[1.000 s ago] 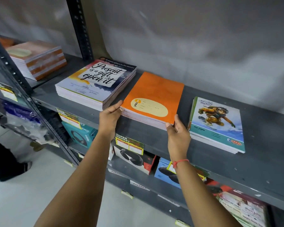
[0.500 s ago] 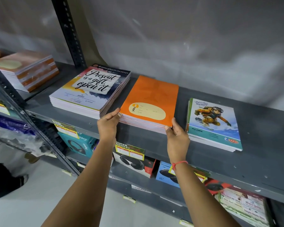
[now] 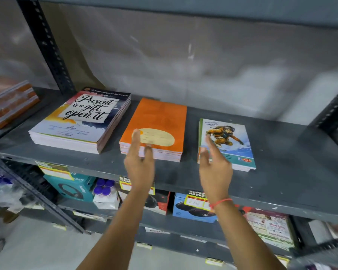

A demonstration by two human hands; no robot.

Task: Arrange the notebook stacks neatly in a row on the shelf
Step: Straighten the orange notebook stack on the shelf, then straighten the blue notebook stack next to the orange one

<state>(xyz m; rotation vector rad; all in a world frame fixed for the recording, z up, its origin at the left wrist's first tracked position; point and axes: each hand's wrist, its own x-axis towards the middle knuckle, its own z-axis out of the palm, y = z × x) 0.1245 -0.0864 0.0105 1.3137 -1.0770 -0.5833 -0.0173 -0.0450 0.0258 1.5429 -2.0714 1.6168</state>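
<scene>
Grey metal shelf carries three notebook stacks in a row. Both hands, left hand and right hand, hover open-fingered, holding nothing, before the orange stack and character-cover stack. Each stack looks heavy, its slick covers prone to sliding; gripping both side edges seems best.

Grey metal shelf w/ 3 notebook stacks in a row: "Present is a gift" stack at 9 o'clock, orange stack centre, cartoon-cover stack at 3 o'clock. Left hand & right hand both open, fingers spread, in front of orange & cartoon stacks, gripping nothing. Boxed goods on lower shelf at 6 o'clock.
</scene>
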